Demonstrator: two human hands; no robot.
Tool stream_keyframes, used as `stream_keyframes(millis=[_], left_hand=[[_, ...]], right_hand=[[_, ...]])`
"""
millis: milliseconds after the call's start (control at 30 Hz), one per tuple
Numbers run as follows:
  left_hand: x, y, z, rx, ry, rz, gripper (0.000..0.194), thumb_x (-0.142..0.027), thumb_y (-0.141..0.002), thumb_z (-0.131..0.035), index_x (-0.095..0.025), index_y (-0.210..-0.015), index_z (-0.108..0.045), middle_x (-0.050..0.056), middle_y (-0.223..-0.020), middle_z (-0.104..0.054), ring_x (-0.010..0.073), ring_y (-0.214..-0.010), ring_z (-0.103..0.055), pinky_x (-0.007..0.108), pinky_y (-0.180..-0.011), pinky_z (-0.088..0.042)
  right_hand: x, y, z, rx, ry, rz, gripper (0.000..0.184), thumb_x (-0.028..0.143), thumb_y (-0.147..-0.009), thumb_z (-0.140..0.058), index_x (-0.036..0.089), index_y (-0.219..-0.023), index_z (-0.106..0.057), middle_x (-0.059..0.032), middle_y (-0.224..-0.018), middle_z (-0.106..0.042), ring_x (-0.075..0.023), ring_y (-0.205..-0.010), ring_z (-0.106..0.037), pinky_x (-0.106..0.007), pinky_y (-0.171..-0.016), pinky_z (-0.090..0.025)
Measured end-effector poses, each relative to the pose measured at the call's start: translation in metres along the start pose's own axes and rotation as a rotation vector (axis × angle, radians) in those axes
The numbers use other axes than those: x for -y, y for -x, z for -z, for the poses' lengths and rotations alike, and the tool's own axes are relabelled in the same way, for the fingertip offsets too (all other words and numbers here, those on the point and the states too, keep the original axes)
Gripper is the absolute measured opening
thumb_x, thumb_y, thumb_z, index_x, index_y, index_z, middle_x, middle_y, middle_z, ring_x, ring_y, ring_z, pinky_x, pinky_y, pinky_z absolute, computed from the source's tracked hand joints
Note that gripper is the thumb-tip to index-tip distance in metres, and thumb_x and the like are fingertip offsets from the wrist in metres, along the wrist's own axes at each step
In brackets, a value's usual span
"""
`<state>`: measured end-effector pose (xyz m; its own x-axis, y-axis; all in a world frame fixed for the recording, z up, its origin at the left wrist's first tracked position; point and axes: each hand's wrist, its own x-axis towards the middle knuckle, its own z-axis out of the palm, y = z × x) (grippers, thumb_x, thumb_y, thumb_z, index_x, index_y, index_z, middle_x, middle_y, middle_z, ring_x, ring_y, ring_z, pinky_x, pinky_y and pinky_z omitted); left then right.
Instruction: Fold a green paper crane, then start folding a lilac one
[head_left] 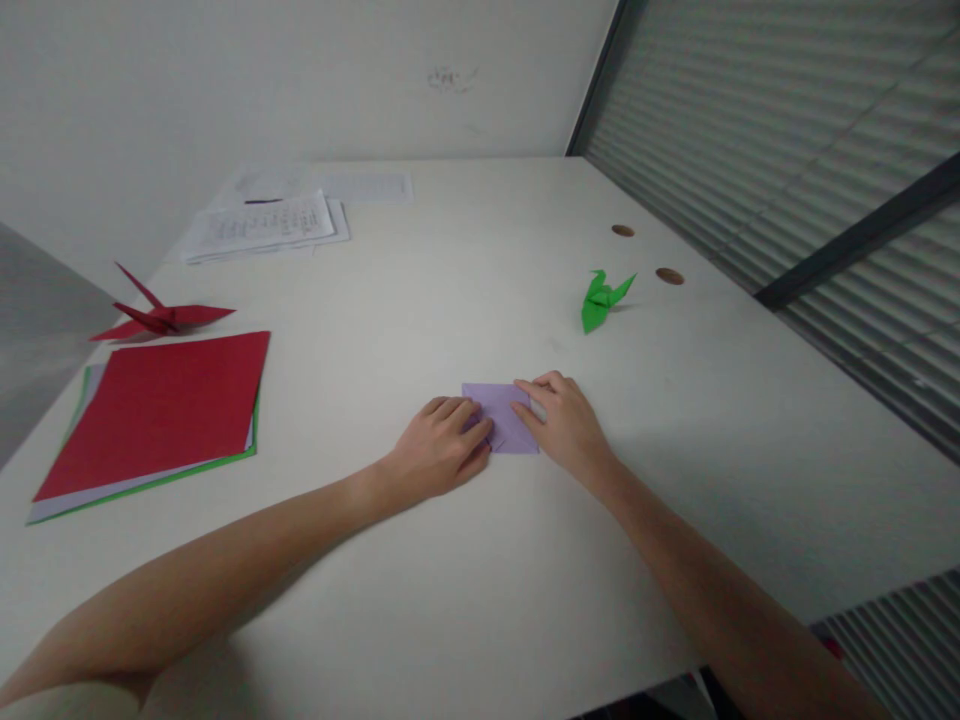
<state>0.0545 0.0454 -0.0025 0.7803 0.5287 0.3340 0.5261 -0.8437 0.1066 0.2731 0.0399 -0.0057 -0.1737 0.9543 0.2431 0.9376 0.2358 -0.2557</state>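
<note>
A small folded square of purple origami paper [501, 408] lies flat on the white table, with crease lines near its lower edge. My left hand [444, 445] rests over its left side, fingers bent and pressed onto the paper, covering that edge. At the right side, my right hand [566, 425] grips the paper's edge; thumb and index finger lie on it a little apart, while the other fingers curl behind. Whether a loose flap is under the left fingers is hidden.
A green paper crane [598, 300] stands beyond my right hand. On the left are a red paper crane [169, 318] and stacked coloured sheets [157, 415], red on top. Written papers [262, 225] lie farther back. Two round holes [670, 276] pierce the table [420, 600] near the blinds [787, 130].
</note>
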Motion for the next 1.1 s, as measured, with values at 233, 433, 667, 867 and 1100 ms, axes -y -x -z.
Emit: stream_keyframes(millis=[233, 433, 667, 867, 1100], left_hand=[[0.001, 0.001, -0.005, -0.026, 0.076, -0.013, 0.027, -0.028, -0.095, -0.047, -0.014, -0.111, -0.063, 0.015, -0.118, -0.061, 0.0288, -0.119, -0.055, 0.048, -0.098, -0.049], [0.000, 0.001, -0.006, 0.002, 0.111, -0.001, 0.028, -0.026, -0.094, -0.047, -0.011, -0.111, -0.063, 0.021, -0.134, -0.053, 0.0297, -0.126, -0.051, 0.046, -0.103, -0.047], [0.001, 0.001, -0.005, 0.025, 0.078, 0.002, 0.028, -0.027, -0.094, -0.047, -0.013, -0.114, -0.061, 0.021, -0.139, -0.052, 0.0308, -0.133, -0.046, 0.051, -0.108, -0.040], [0.000, 0.000, -0.004, 0.047, 0.054, 0.014, 0.036, -0.030, -0.095, -0.043, -0.012, -0.123, -0.056, 0.020, -0.140, -0.052, 0.0293, -0.133, -0.047, 0.051, -0.110, -0.037], [0.002, 0.000, -0.006, 0.039, 0.083, 0.019, 0.043, -0.031, -0.095, -0.042, -0.010, -0.130, -0.052, 0.019, -0.138, -0.053, 0.0295, -0.133, -0.047, 0.049, -0.110, -0.038]], right_hand=[[0.001, -0.008, -0.007, -0.088, -0.010, -0.018, 0.022, 0.031, -0.088, -0.060, 0.020, -0.104, -0.072, -0.0112, -0.102, -0.060, -0.0245, -0.092, -0.054, -0.042, -0.085, -0.047], [0.004, -0.012, -0.008, -0.118, -0.035, -0.035, 0.015, 0.026, -0.087, -0.062, 0.020, -0.097, -0.071, -0.0094, -0.098, -0.062, -0.0245, -0.093, -0.055, -0.039, -0.086, -0.046], [0.007, -0.013, -0.008, -0.134, -0.080, -0.008, 0.010, 0.020, -0.087, -0.060, 0.019, -0.092, -0.069, -0.0084, -0.096, -0.064, -0.0238, -0.091, -0.056, -0.038, -0.086, -0.046], [0.009, -0.014, -0.009, -0.072, -0.195, 0.116, 0.016, 0.012, -0.089, -0.053, 0.016, -0.096, -0.067, -0.0082, -0.094, -0.066, -0.0221, -0.093, -0.057, -0.036, -0.087, -0.045], [0.005, -0.011, -0.015, -0.080, -0.129, 0.140, 0.025, 0.017, -0.091, -0.054, 0.022, -0.108, -0.072, -0.0068, -0.089, -0.064, -0.0209, -0.088, -0.056, -0.035, -0.083, -0.045]])
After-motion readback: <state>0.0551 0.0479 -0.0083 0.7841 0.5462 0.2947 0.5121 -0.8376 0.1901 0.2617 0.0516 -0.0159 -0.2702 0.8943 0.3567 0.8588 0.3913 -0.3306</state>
